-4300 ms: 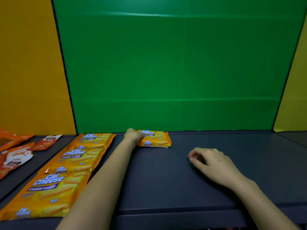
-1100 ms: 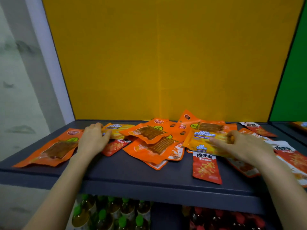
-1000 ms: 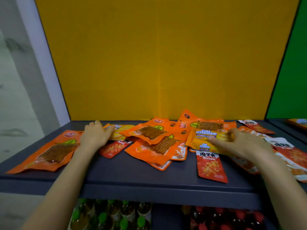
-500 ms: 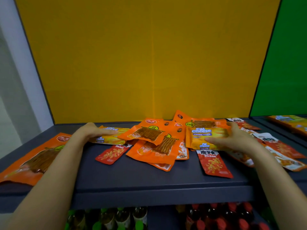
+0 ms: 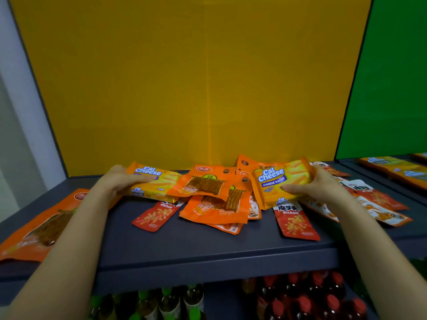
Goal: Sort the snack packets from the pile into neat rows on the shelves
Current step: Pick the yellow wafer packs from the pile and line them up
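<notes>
A pile of snack packets lies on the dark shelf (image 5: pixel 208 248) in front of the yellow back panel. My left hand (image 5: pixel 117 181) grips a yellow Cal Cheese wafer packet (image 5: pixel 159 183) at its left end, lifted off the pile. My right hand (image 5: pixel 316 187) grips a second Cal Cheese packet (image 5: pixel 277 179) by its right end, tilted up above the pile. Between them lie orange spicy-strip packets (image 5: pixel 208 184) overlapping one another. Small red packets (image 5: pixel 294 221) lie at the front.
A large orange packet (image 5: pixel 44 227) lies at the shelf's left end. More red and white packets (image 5: pixel 379 204) spread to the right. A row of Cal Cheese packets (image 5: pixel 397 169) sits on the neighbouring green-backed shelf. Bottles (image 5: pixel 300 301) stand on the shelf below.
Both hands have closed on Cal Cheese packets and lifted them out of the pile. Earlier my left hand placed a packet on the green-backed shelf, then my view turned left to the pile.
</notes>
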Tool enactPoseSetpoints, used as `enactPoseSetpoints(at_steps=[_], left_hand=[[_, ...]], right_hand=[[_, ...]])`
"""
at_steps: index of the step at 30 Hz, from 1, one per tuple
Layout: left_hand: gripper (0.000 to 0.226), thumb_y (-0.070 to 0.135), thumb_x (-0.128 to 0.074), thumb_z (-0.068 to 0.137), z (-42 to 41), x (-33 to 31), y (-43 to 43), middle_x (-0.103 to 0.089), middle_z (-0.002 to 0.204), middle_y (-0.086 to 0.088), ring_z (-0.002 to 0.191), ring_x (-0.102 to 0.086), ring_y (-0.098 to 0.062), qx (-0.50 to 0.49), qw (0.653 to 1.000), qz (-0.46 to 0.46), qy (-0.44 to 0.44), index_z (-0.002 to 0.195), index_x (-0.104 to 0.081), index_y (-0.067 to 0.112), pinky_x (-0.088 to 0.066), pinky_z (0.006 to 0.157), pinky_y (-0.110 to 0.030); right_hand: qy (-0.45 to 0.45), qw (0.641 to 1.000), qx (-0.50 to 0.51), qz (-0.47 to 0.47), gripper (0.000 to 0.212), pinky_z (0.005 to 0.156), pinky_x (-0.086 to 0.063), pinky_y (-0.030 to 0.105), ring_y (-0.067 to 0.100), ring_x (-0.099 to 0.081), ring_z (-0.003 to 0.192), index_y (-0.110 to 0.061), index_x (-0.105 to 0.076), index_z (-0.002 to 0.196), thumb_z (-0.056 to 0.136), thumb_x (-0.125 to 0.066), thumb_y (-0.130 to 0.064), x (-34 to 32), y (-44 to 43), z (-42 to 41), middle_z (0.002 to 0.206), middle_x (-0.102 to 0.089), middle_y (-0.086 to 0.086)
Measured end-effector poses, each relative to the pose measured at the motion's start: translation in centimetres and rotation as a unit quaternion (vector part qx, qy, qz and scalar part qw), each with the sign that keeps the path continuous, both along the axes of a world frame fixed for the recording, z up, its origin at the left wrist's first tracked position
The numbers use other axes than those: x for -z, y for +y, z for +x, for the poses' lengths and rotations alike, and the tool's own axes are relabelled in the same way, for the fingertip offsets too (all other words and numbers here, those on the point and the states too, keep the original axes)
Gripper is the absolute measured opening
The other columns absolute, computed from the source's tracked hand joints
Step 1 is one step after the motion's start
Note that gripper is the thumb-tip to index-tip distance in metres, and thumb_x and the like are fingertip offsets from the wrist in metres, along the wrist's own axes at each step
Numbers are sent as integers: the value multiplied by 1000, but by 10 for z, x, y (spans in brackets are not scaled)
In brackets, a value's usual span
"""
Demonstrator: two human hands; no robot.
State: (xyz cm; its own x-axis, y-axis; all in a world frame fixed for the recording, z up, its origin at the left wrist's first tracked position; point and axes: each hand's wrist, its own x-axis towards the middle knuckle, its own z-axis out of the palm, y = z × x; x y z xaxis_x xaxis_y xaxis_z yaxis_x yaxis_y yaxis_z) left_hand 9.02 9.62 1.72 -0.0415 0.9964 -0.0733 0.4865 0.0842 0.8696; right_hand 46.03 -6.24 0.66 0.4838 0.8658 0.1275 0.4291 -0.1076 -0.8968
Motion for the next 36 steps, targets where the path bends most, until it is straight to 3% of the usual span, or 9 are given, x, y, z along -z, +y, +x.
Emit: enactPoseSetpoints(at_steps=[3,9,12,15,19,22,25,29,36], left_hand=[[54,24,-82,67,-7,-6,0,-63,97,-19,69,-54,-25,-7,999,22,-39,109,-57,0,-39,54,-26],[16,15,-76,74,-9,-19,-7,-62,101,-14,52,-56,-8,-56,980,136,-134,84,-63,13,-47,55,-26],[32,17,-75,74,-4,-31,-13,-64,111,-12,51,-53,2,-74,960,235,-135,103,-65,7,-43,47,-10],[45,16,-74,76,16,-45,-27,-62,108,-7,50,-56,4,-45,946,274,-169,118,-60,5,-43,47,-6],[43,17,-73,77,66,-56,-51,-63,105,-9,58,-60,0,35,948,243,-204,118,-60,8,-50,62,-17],[33,15,-71,78,114,-55,-73,-70,77,4,45,-59,8,107,939,223,-237,110,-62,13,-48,47,-7],[19,15,-71,78,169,-52,-102,-67,50,16,44,-61,4,173,931,174,-270,95,-64,18,-49,43,-11],[9,12,-70,78,248,-41,-139,-70,56,11,50,-65,-3,248,915,123,-292,85,-65,16,-54,49,-16],[9,15,-71,78,382,-10,-217,-70,66,8,51,-65,-3,310,903,78,-289,85,-65,16,-54,54,-19]], right_hand=[[61,997,27,25,63,58,-44,25,16,-57,81,-13,-46,120,68,-81,-13,5,-5,-4,104,-56,4],[67,992,77,77,64,57,-49,29,25,-60,93,-11,-47,124,70,-80,-16,12,-10,-2,111,-59,7],[15,985,132,113,60,86,-52,43,25,-61,103,-12,-53,119,68,-82,-26,10,-14,8,111,-63,5],[36,978,150,140,58,94,-49,49,27,-62,104,-13,-55,117,68,-82,-27,7,-28,22,115,-65,8],[115,971,135,160,56,92,-51,45,29,-64,102,-9,-57,118,69,-81,-19,6,-60,46,115,-66,12],[144,966,133,171,53,91,-52,41,28,-65,100,-6,-57,119,71,-78,-13,5,-93,68,114,-66,13],[139,962,146,183,41,73,-55,20,18,-64,85,-11,-59,112,74,-75,-8,1,-134,93,109,-66,11],[140,955,182,188,30,66,-54,19,14,-63,78,-14,-59,101,75,-74,-9,-1,-199,136,101,-66,8],[145,947,236,165,41,61,-49,22,14,-63,77,-7,-57,111,74,-75,-14,11,-308,223,94,-68,3]])
